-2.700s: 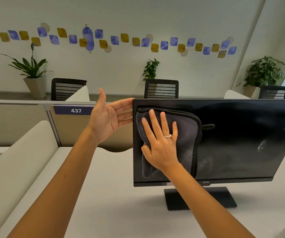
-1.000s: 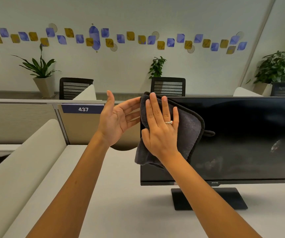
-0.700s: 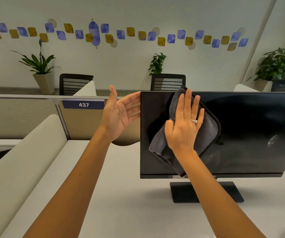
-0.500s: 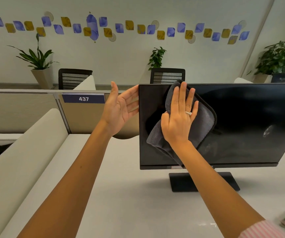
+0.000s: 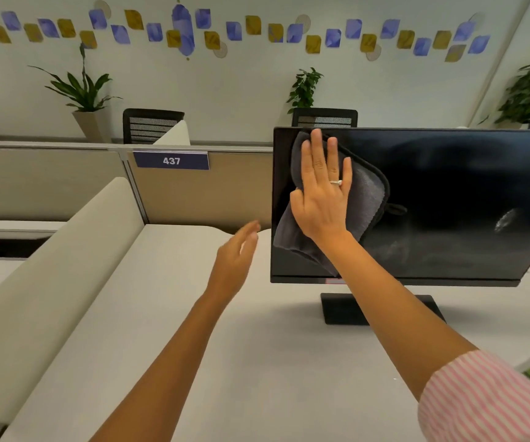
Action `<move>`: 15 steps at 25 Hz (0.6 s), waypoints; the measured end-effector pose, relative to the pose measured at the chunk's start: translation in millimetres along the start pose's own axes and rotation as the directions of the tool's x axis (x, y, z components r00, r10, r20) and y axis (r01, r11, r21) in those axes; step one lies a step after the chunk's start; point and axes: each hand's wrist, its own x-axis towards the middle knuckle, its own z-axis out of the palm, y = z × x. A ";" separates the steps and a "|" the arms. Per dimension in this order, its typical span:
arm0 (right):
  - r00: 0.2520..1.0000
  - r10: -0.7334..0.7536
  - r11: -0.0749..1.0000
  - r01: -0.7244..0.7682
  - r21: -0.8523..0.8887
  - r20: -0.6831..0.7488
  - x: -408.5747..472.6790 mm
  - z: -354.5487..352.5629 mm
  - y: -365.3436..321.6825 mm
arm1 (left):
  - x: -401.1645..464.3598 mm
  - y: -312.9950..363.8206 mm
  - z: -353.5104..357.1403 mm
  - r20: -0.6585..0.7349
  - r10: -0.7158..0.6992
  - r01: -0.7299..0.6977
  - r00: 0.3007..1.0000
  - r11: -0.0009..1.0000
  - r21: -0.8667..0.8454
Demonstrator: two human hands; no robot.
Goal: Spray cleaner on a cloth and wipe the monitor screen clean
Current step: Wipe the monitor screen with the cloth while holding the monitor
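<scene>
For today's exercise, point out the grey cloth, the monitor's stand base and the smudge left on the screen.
grey cloth (image 5: 367, 196): head view, right part beside the pressing hand.
stand base (image 5: 341, 309): head view, left part of the base.
smudge (image 5: 505, 220): head view, pale mark on the screen's right side.

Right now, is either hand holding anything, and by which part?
Neither grips anything. The right hand presses the dark grey microfibre cloth flat against the black monitor screen, palm on the cloth's middle. The left hand is empty.
</scene>
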 end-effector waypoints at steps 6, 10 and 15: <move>0.985 0.172 0.983 -0.170 0.074 -0.018 -1.8 -6.4 10.7 | -95.3 -112.0 26.3 0.060 -0.091 0.031 0.994 0.762 0.647; 0.999 -0.043 0.998 0.042 0.040 0.027 -3.7 0.4 -4.0 | -120.8 -147.5 32.1 0.117 -0.241 0.056 0.963 0.608 0.792; 0.988 -0.146 0.989 0.146 0.005 0.051 -8.5 5.9 -2.6 | -126.5 -152.0 34.4 0.117 -0.199 0.020 0.973 0.577 0.817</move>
